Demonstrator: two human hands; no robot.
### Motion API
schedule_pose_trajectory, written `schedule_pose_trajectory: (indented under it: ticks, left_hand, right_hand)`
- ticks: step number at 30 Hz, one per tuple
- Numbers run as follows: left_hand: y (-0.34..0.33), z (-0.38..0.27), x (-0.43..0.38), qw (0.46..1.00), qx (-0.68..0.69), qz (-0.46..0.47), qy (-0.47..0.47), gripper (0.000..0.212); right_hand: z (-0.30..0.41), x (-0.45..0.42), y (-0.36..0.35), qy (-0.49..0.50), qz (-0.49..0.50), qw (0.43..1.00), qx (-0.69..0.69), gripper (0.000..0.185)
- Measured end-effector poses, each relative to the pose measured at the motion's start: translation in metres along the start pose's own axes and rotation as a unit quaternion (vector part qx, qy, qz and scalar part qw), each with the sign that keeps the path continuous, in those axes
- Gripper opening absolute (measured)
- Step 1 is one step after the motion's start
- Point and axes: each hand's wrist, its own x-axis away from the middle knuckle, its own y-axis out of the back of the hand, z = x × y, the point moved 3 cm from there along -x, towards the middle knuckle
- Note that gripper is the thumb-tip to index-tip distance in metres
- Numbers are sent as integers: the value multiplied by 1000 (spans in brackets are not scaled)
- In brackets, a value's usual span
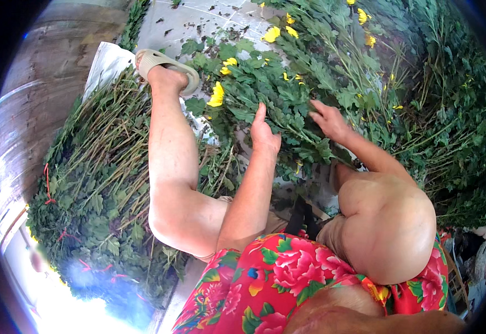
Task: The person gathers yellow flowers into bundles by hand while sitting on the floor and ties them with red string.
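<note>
A leafy bunch of yellow chrysanthemum stems (274, 92) lies before me. Its green leaves spread across the middle of the head view, with yellow blooms at the far-left side. My left hand (265, 135) is at the near side of the bunch, thumb raised along the leaves and fingers curled around stems, partly hidden by foliage. To its right, my right hand (330, 121) reaches to the bunch's right edge. Its fingers are apart at the leaves, and nothing clearly shows in them. One yellow chrysanthemum bloom (216, 95) sits left of my left hand.
On the left is a large pile of cut stems (101, 137), some bundles bound with red ties (48, 183). More chrysanthemum stems (443, 125) fill the right side. Leaf scraps litter the tiled floor (201, 18). A white sheet (111, 62) lies near my sandal (163, 67).
</note>
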Motion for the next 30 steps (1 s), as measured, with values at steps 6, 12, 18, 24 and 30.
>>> schedule_pose_trajectory:
  ticks: [6, 12, 18, 24, 30]
  left_hand:
    - [-11, -14, 1, 995, 0, 92, -35, 44]
    - [-47, -11, 15, 985, 13, 172, 15, 50]
    - [-46, -7, 14, 974, -13, 222, 44, 47]
    - [-27, -1, -1, 985, -46, 160, 52, 45]
    - [-37, 5, -5, 980, -58, 183, 54, 45]
  right_hand:
    - [18, 28, 41, 84, -134, 983, -94, 30]
    - [36, 48, 57, 138, -104, 983, -53, 56]
    - [35, 56, 61, 146, -39, 987, -55, 56]
    - [28, 34, 67, 179, 128, 975, -5, 29]
    - [-38, -52, 104, -66, -157, 963, 207, 42]
